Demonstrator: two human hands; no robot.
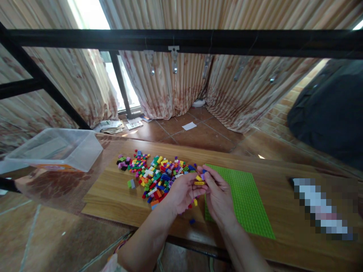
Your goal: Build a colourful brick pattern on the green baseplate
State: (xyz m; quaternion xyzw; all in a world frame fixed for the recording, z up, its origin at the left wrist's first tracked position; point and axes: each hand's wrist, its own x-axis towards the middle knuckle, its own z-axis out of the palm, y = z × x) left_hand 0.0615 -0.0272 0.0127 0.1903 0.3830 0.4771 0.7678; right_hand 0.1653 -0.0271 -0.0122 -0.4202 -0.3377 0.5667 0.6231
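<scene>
Head view | left hand (183, 190) and right hand (219, 192) close together, both pinching small bricks (199, 183) | these are above surface (113, 192), between brick pile (154, 179) and green plate (245, 200) | loose pinch could drop one

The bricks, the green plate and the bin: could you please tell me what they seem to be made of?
Bricks: probably hard, smooth plastic, judging by their crisp edges and solid bright colours. Green plate: likely plastic too, with a fine regular grid across its surface. Bin: seemingly clear or cloudy plastic, since its walls look translucent; gloss is hard to judge.
</scene>
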